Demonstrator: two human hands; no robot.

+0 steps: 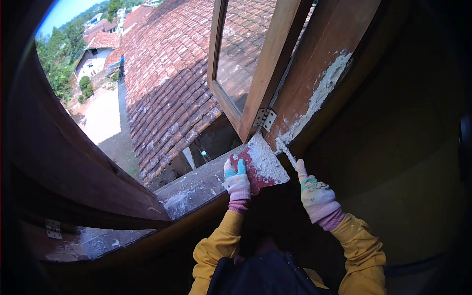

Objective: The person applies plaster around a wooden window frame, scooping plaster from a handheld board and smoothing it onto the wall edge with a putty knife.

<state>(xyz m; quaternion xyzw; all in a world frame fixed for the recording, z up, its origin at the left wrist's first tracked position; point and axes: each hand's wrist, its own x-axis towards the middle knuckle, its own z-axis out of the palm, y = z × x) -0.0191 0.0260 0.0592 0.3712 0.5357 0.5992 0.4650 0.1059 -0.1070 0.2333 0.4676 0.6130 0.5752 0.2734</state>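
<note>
My left hand [238,182], in a stained pale work glove, grips the edge of a flat red board [254,181]. Wet grey plaster [268,162] covers much of the board, which is held over the sill below the window hinge. My right hand [317,197], gloved too, is closed round a narrow plaster-coated spatula [290,156], index finger stretched along it. The spatula's tip touches the lower end of a rough plaster strip [322,96] that runs up the edge of the wooden window frame [314,59]. The spatula's handle is hidden in my glove.
A glazed wooden casement [268,69] stands swung outward on a metal hinge [265,119]. The dusty sill [191,192] crosses below it. At left is another dark wooden panel [73,152]. Outside lies a tiled roof [167,73], lower than the window. Dark wall [393,162] fills the right.
</note>
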